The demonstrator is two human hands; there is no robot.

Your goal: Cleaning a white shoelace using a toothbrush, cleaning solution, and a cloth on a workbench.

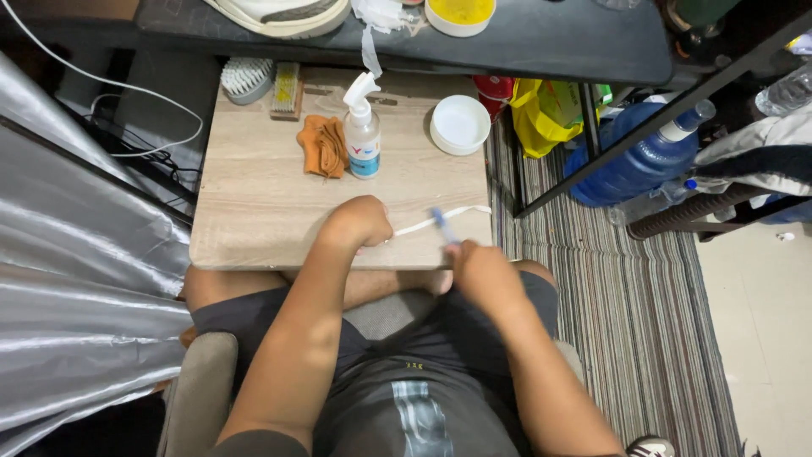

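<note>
On the near edge of the small light wood-grain table, a flat white shoelace-like strip lies stretched from left to right, and both hands work on it. The left hand is closed into a fist that presses one end of the strip against the tabletop. The right hand is closed around a thin blue-handled brush, motion-blurred, whose tip meets the strip near its middle. The strip appears light, limp and soft; it is judged to offer no stiffness of its own and to slide or bunch easily on the smooth surface unless it is held down under tension. The best point of hold is therefore an end, pinned flat to the table, as the left hand does; the free end near the table's right edge is unsecured. Whether the strip is wet cannot be determined. Behind the hands stand a clear plastic spray bottle with a white trigger, a crumpled orange cloth touching its left side, and a round white bowl well apart to the right. A white-bristled scrub brush and a small wooden-backed brush lie at the far edge.
</note>
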